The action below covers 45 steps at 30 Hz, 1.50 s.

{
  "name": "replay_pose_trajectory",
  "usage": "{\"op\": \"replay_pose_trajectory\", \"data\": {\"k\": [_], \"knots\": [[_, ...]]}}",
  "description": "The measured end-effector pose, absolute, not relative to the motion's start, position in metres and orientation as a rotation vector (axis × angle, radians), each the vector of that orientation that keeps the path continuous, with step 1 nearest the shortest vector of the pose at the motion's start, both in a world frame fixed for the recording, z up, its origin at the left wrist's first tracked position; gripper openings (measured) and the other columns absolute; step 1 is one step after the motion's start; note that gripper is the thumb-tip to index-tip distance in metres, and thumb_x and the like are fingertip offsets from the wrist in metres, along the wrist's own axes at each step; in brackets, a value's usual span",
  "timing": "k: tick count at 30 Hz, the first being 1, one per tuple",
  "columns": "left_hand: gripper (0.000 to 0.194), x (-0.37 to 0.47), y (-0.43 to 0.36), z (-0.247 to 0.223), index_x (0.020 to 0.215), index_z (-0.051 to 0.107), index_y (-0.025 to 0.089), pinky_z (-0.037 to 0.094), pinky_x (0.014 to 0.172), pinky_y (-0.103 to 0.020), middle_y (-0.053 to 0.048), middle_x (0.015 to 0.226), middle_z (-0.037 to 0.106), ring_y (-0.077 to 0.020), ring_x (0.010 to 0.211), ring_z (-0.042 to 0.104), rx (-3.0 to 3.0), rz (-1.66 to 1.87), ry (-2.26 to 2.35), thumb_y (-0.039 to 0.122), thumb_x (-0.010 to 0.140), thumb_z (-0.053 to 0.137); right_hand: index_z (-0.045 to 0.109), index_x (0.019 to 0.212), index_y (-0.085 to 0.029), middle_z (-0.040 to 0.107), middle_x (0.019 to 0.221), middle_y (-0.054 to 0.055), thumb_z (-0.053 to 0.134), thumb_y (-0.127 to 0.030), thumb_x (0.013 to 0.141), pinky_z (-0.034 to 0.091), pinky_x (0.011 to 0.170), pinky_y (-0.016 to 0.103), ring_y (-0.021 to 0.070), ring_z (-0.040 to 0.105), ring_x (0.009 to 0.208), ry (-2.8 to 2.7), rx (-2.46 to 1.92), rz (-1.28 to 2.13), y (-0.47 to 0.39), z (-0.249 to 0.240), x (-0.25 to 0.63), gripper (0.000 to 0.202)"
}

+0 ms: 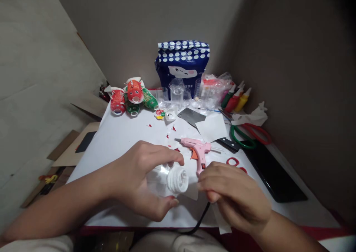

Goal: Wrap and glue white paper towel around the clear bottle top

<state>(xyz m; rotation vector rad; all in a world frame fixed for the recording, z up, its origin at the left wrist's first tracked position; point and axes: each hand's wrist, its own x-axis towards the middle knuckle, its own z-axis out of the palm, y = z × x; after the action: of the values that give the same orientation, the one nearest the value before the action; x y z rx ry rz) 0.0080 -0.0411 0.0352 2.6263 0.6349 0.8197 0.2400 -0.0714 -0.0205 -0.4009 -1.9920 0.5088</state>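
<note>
My left hand (150,178) is closed around a clear plastic bottle (157,178). White material covers the bottle's neck (178,181), and the open mouth faces right and towards me. Just right of it, my right hand (233,194) has its thumb and fingers pressed together; whatever they may pinch is hidden. A pink glue gun (196,146) with an orange trigger lies behind my hands, its nozzle to the left. From below, a black cord (201,218) runs up towards my right hand. Near that hand lies a white strip (222,220) at the table's front edge.
Red and green fish figures (135,91) stand at the back left. Behind are a blue bag (182,68), clear cups (176,90) and paint bottles (235,99). On the right lie a black phone-like slab (275,174), large scissors (241,136) and small red-handled scissors (233,161).
</note>
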Motion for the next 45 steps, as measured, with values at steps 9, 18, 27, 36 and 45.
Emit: {"op": "replay_pose_trajectory", "data": {"k": [9,18,27,36,45], "knots": [[0.037,0.009,-0.042,0.039,0.097,0.055,0.019,0.047,0.056,-0.022,-0.003,0.079,0.07,-0.0152,0.063,0.063,2.534,0.68,0.62,0.033,0.064,0.065,0.062,0.118,-0.006,0.07,0.088,0.01,0.052,-0.006,0.092,0.05,0.063,0.032,0.0192,0.061,0.078,-2.161,-0.431,0.01,-0.069,-0.023,0.234,0.028],[0.044,0.006,-0.04,0.037,0.104,0.062,0.018,0.049,0.063,-0.026,-0.004,0.084,0.072,-0.0169,0.067,0.063,2.445,0.36,0.746,0.035,0.063,0.067,0.061,0.109,-0.004,0.068,0.082,0.013,0.042,-0.01,0.096,0.049,0.059,0.035,0.0224,0.056,0.074,-2.209,-0.416,0.064,-0.07,-0.02,0.225,0.024],[0.041,0.004,-0.034,0.04,0.1,0.062,0.017,0.047,0.061,-0.024,-0.004,0.082,0.07,-0.0163,0.066,0.06,2.356,0.355,0.648,0.036,0.064,0.066,0.064,0.107,-0.015,0.063,0.092,0.007,0.063,-0.009,0.087,0.052,0.072,0.03,0.0168,0.06,0.082,-1.931,-0.416,0.743,-0.071,-0.023,0.228,0.021],[0.037,0.001,-0.028,0.039,0.098,0.06,0.016,0.045,0.063,-0.024,-0.002,0.08,0.064,-0.0135,0.065,0.055,2.256,0.518,0.557,0.032,0.066,0.069,0.055,0.072,-0.02,0.055,0.054,-0.005,0.055,-0.026,0.095,0.037,0.045,0.019,0.0076,0.048,0.046,-1.533,-0.872,1.173,-0.075,-0.026,0.227,0.023],[0.04,0.009,-0.024,0.027,0.106,0.061,0.017,0.054,0.066,-0.029,-0.007,0.087,0.07,-0.0216,0.075,0.067,2.004,0.683,0.38,0.034,0.07,0.068,0.051,0.07,-0.02,0.049,0.058,-0.006,0.079,-0.058,0.067,0.034,0.045,0.021,0.0082,0.039,0.05,-1.773,-0.797,0.95,-0.075,-0.023,0.214,0.047]]}}
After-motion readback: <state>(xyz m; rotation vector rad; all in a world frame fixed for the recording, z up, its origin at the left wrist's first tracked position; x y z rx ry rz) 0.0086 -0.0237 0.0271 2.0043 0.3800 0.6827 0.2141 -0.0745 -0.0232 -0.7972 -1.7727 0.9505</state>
